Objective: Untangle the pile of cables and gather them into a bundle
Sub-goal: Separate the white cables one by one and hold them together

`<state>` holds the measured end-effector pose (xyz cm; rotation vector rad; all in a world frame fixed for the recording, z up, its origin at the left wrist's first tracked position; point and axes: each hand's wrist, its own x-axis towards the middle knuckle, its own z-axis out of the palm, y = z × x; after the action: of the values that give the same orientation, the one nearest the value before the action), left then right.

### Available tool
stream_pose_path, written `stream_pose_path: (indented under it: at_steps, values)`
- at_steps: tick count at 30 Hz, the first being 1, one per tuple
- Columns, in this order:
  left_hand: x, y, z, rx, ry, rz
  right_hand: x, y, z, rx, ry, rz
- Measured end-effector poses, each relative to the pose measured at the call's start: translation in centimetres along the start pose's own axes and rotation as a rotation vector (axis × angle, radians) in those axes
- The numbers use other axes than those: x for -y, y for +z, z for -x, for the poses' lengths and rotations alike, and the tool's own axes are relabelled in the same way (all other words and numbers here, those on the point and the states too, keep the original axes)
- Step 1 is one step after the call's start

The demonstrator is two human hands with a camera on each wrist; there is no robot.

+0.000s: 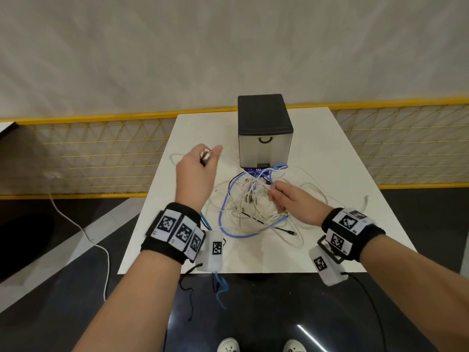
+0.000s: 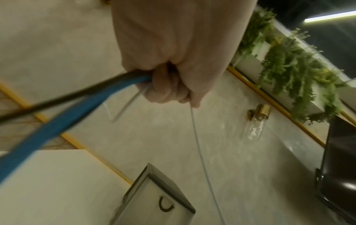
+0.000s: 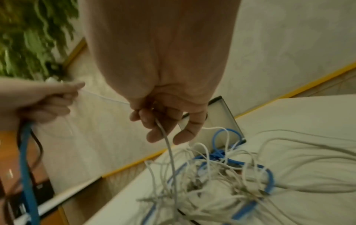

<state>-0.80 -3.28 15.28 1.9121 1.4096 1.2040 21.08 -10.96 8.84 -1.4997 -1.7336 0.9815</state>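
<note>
- The table point(image 1: 330, 153) carries everything: a drawer box point(image 1: 265, 130) at the back and, in front of it, the pile of cables point(image 1: 256, 201), white strands knotted with a light blue cable point(image 1: 228, 224) and a thin black one.
- I judge I am mid-untangling: a few cables are freed and gathered, most of the knot is left.
- My left hand point(image 1: 196, 174) is raised to the left of the pile, fingers point(image 2: 165, 89) curled tight around the gathered ones: a blue cable point(image 2: 57, 127), a dark cable point(image 2: 57, 97) and a thin white cable point(image 2: 200, 152) running down toward the table.
- My right hand point(image 1: 294, 201) sits in the pile, fingers point(image 3: 154, 134) loosely hooked round one white strand point(image 3: 169, 152) that drops into the knot.
- Next, I think, that strand must be drawn out slowly, following it under the blue loops, then passed to my left hand; a hard tug would likely tighten the knot.
</note>
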Motion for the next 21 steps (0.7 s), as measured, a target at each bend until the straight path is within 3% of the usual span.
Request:
stream_pose_path:
  at_steps: [3,7,9,12,17,21]
  values:
    - [1.0,0.2,0.1,0.059,-0.057,-0.084,-1.0,0.8,0.0,0.018,0.073,0.091]
    - [0.5,2.0,2.3,0.462,0.023,-0.083,2.1,1.3,-0.8,-0.013,0.004,0.103]
    - [0.3,3.1,2.9,0.58,0.05,-0.127,3.5,1.1,-1.1,-0.031,-0.05,0.076]
    - [-0.4,2.8,2.8,0.471,0.065,-0.064,4.0,0.7,-1.3,-0.065,-0.08,0.027]
    - [-1.2,-1.0,-0.2,-0.051,0.003,0.155,0.1,0.9,-0.4,-0.021,0.037,0.05]
    - [-0.5,-2.5,-1.1,-0.124,-0.027,0.143,-0.2,0.6,-0.7,-0.102,0.061,-0.031]
